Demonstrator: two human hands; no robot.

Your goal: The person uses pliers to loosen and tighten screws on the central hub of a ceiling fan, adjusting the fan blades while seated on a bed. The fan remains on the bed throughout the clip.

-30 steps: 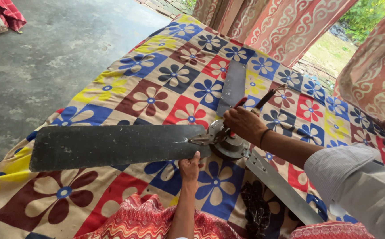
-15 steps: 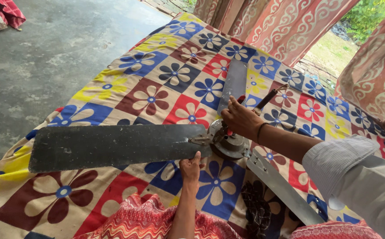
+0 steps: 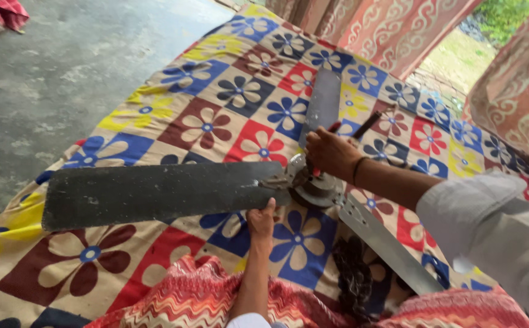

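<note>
A ceiling fan [image 3: 313, 185] lies flat on a patchwork blanket [image 3: 216, 115] with flower squares in red, blue, yellow and brown, spread over a grey concrete floor [image 3: 51, 79]. The fan's round hub sits right of the middle of the scene, with one dark blade [image 3: 155, 194] stretching left, a second blade [image 3: 322, 103] pointing to the far side and a third blade [image 3: 389, 246] running near and right. The left hand [image 3: 261, 222] comes up from the near edge and presses against the near side of the dark blade just beside the hub, its fingers curled at the blade's edge, so its grip is a light hold on the blade. The right hand [image 3: 331, 152] reaches in from the right, in a light grey sleeve [image 3: 489, 225] and with a dark band at the wrist, and its grip is clenched around a red-handled tool [image 3: 319, 170] set upright on the hub; what kind of tool it is cannot be told. A dark-handled tool [image 3: 367, 124] lies on the blanket just beyond that hand. Patterned red cloth [image 3: 191, 297] covers the near edge, and red and cream curtains [image 3: 392, 27] hang at the far right.
</note>
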